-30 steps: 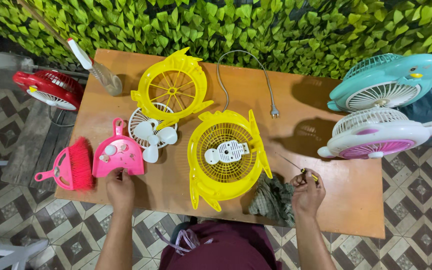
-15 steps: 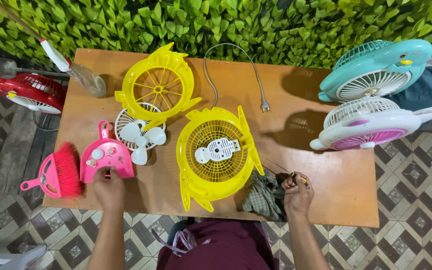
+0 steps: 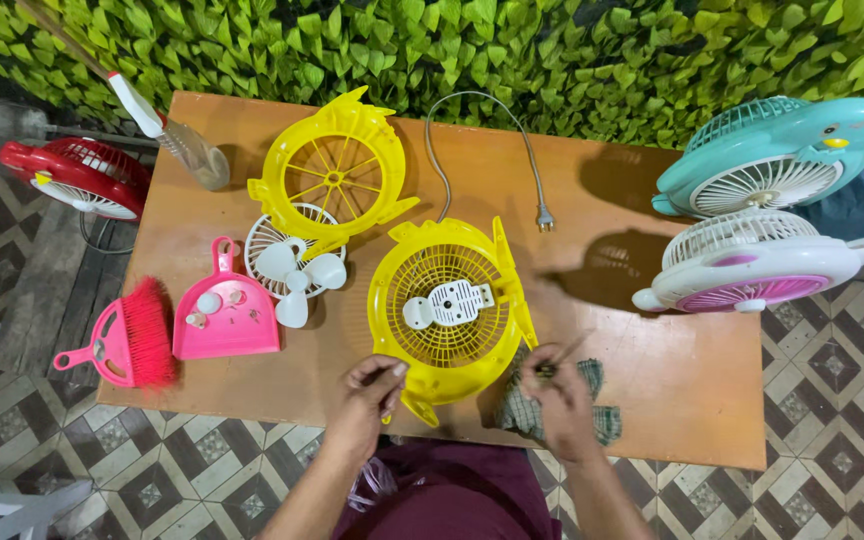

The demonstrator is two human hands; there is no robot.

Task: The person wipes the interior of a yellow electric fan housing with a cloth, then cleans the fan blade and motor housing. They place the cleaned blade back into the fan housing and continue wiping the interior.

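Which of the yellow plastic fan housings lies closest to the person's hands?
The yellow fan housing with the fine mesh grille and white motor block, at the table's near edge between both hands. The other, open-spoked yellow fan housing lies farther back, near the leafy wall.

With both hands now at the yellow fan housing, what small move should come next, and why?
Probably bring the screwdriver tip over to the white motor mount. The right hand holds the tool at the rim of the yellow fan housing, above the checked cloth, while the left hand is at the near rim, seemingly to steady it.
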